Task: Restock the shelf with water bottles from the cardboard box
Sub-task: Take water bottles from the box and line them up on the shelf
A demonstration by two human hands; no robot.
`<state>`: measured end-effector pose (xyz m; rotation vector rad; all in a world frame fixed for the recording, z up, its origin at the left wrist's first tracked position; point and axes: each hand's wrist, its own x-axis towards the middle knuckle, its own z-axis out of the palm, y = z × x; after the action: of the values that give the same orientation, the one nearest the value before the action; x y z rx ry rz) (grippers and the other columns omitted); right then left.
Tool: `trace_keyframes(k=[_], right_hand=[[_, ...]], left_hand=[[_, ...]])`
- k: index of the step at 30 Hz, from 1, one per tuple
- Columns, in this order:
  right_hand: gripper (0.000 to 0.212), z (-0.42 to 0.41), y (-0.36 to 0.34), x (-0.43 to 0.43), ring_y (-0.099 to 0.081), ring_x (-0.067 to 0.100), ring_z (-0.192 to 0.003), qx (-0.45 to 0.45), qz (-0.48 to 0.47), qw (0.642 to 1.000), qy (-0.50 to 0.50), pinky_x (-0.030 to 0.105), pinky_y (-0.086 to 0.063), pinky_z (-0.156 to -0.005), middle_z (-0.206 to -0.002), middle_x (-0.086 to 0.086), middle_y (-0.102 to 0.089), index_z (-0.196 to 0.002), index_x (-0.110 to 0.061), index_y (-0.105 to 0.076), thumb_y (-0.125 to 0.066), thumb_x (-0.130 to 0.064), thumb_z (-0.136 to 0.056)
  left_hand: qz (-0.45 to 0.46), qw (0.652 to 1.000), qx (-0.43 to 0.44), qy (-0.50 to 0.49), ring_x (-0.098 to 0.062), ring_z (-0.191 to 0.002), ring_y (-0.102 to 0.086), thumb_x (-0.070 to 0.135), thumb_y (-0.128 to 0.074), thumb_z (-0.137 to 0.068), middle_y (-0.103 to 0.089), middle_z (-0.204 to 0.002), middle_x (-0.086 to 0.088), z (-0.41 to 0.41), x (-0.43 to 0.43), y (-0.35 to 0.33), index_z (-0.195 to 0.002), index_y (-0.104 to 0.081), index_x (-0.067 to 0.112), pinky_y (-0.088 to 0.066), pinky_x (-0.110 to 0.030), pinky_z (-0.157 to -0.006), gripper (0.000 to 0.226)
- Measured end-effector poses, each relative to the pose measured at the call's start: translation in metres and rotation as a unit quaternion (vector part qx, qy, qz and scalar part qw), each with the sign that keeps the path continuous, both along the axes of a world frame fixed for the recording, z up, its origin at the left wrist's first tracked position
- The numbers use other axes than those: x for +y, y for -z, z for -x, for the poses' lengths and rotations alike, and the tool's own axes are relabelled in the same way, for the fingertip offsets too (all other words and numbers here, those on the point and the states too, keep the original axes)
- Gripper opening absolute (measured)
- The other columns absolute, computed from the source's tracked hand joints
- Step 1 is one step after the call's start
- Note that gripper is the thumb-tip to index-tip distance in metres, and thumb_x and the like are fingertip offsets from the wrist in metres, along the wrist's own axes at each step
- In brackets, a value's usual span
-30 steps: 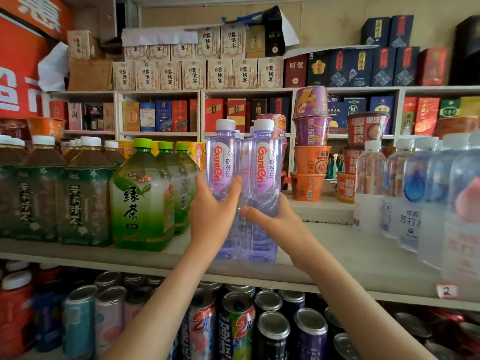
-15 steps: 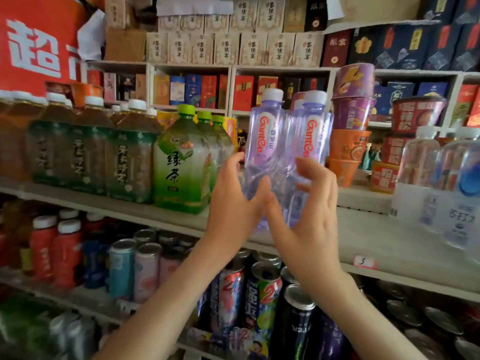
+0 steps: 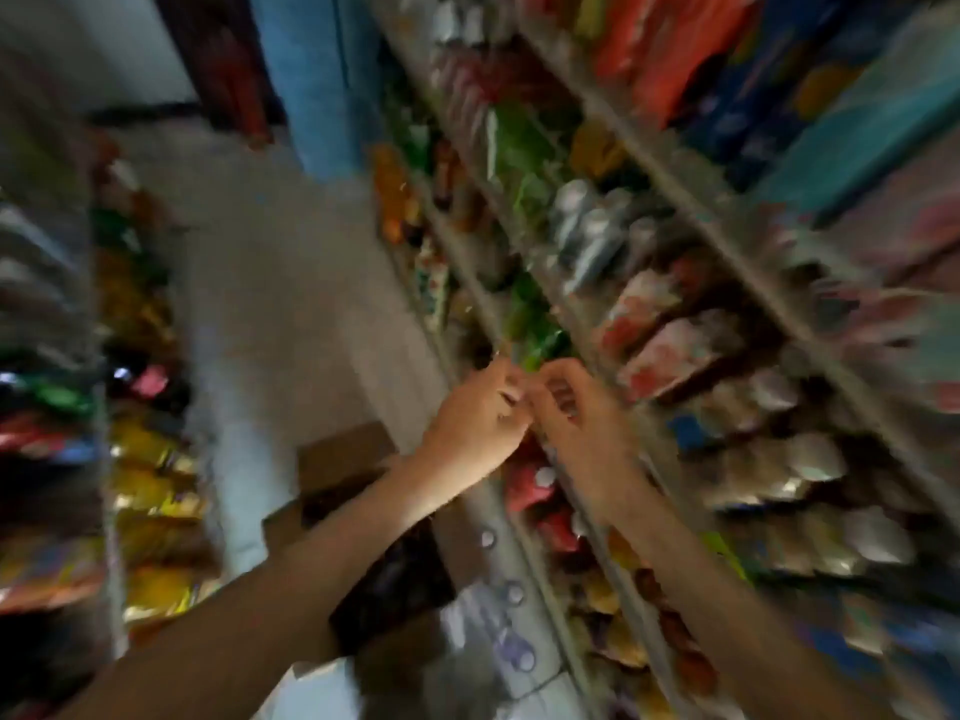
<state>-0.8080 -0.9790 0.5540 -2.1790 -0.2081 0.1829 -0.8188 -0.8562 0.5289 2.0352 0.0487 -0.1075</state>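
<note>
- Frame is heavily motion-blurred, so treat the details as rough.
- Your left hand (image 3: pixel 470 426) and right hand (image 3: pixel 582 428) meet mid-frame, in front of a low edge of the shelf (image 3: pixel 727 241), with the fingertips touching each other.
- Grip: both hands have loosely curled fingers and nothing visible in them, so they look empty. The blur could hide something small.
- The cardboard box (image 3: pixel 337 459) sits on the floor (image 3: pixel 291 283) at the foot of the shelf, flaps open. It lies below and left of the hands, and your left forearm crosses over it.
- The water bottles (image 3: pixel 511 595) are pale with white caps, clustered against the shelf's bottom edge, just right of the box and between your forearms. I can't tell whether they are inside the box or beside it.
- Key relation: the stock lies down and back toward you from the hands. The caps face the camera, so I judge the long axes to be upright. Grab from above, by the neck.
- The left hand is nearer the box. Either hand reaches the bottles.
- Labels and brands: nothing is readable, only colour smears.
</note>
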Motion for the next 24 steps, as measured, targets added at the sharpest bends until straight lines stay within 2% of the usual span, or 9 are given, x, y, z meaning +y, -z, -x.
trace_keyframes(k=[1,3,5,9,13,16,19,21,24], right_hand=[[0.008,-0.001,0.047,0.013,-0.057,0.006,-0.071,0.069,-0.006,0.998,-0.007,0.019,-0.045,-0.066,-0.086,0.006,-0.063,-0.098,-0.009,-0.059,-0.054,-0.013,-0.094],[0.015,0.002,0.144,0.036,-0.055,0.000,-0.071,0.179,0.012,0.983,-0.026,0.014,-0.042,-0.063,-0.089,0.006,-0.059,-0.107,-0.004,-0.060,-0.053,-0.009,-0.094],[0.023,0.016,0.235,0.056,-0.054,0.008,-0.084,0.261,0.043,0.962,-0.067,0.015,-0.040,-0.067,-0.095,0.000,-0.056,-0.116,-0.006,-0.058,-0.051,-0.013,-0.095],[0.022,0.050,0.403,0.079,-0.050,0.012,-0.089,0.338,0.095,0.932,-0.084,0.006,-0.037,-0.064,-0.095,-0.001,-0.055,-0.112,-0.005,-0.059,-0.047,-0.014,-0.097],[0.028,0.088,0.526,0.078,-0.058,0.024,-0.100,0.400,0.148,0.898,-0.107,0.020,-0.040,-0.082,-0.112,0.015,-0.062,-0.119,0.000,-0.057,-0.043,-0.014,-0.099],[0.018,0.103,0.579,0.062,-0.058,0.022,-0.095,0.432,0.133,0.887,-0.095,0.025,-0.043,-0.085,-0.099,0.004,-0.062,-0.108,-0.006,-0.060,-0.047,-0.008,-0.096],[0.016,0.111,0.609,0.045,-0.060,0.025,-0.088,0.420,0.115,0.899,-0.039,0.017,-0.044,-0.073,-0.090,0.002,-0.060,-0.098,-0.017,-0.058,-0.047,-0.005,-0.095],[0.018,0.113,0.618,0.038,-0.061,0.029,-0.091,0.427,0.099,0.898,-0.035,0.021,-0.045,-0.074,-0.094,0.009,-0.063,-0.095,-0.020,-0.055,-0.044,-0.006,-0.096],[0.021,0.111,0.619,0.038,-0.061,0.029,-0.091,0.434,0.076,0.897,-0.037,0.027,-0.046,-0.077,-0.094,0.012,-0.063,-0.088,-0.027,-0.053,-0.043,-0.011,-0.097]], left_hand=[[-0.014,0.998,0.061,-0.029,-0.002,-0.064,-0.056,0.017,-0.056,-0.091,-0.055,-0.077,0.011,0.007,0.019,0.046,-0.099,-0.055,0.017,-0.041,-0.016,-0.063,0.008],[-0.040,0.981,0.170,-0.087,0.006,-0.066,-0.055,0.018,-0.053,-0.093,-0.057,-0.079,0.008,0.028,0.056,0.140,-0.082,-0.045,0.030,-0.041,-0.020,-0.069,0.018],[-0.075,0.952,0.264,-0.131,-0.010,-0.088,-0.062,0.021,-0.052,-0.093,-0.063,-0.095,0.001,0.056,0.086,0.233,-0.079,-0.040,0.035,-0.041,-0.024,-0.076,0.023],[-0.100,0.906,0.380,-0.158,-0.030,-0.098,-0.061,0.016,-0.055,-0.088,-0.064,-0.103,-0.011,0.111,0.109,0.418,-0.101,-0.055,0.018,-0.045,-0.032,-0.080,0.013],[-0.088,0.877,0.455,-0.130,-0.029,-0.111,-0.053,0.030,-0.064,-0.086,-0.053,-0.122,-0.011,0.149,0.087,0.564,-0.129,-0.043,0.012,-0.045,-0.036,-0.091,0.051],[0.017,0.863,0.454,-0.223,-0.025,-0.112,-0.054,0.036,-0.062,-0.087,-0.057,-0.121,-0.007,0.143,0.065,0.628,-0.124,-0.048,0.012,-0.043,-0.032,-0.093,0.047],[0.221,0.775,0.474,-0.354,-0.024,-0.108,-0.057,0.055,-0.056,-0.085,-0.059,-0.118,-0.005,0.111,0.052,0.663,-0.118,-0.050,0.017,-0.046,-0.039,-0.097,0.051],[0.327,0.719,0.478,-0.384,-0.022,-0.109,-0.056,0.060,-0.056,-0.083,-0.055,-0.127,-0.004,0.089,0.047,0.677,-0.130,-0.047,0.017,-0.047,-0.038,-0.097,0.065],[0.307,0.716,0.503,-0.374,-0.026,-0.114,-0.053,0.059,-0.060,-0.080,-0.051,-0.135,-0.004,0.062,0.043,0.692,-0.137,-0.043,0.018,-0.048,-0.037,-0.094,0.072]])
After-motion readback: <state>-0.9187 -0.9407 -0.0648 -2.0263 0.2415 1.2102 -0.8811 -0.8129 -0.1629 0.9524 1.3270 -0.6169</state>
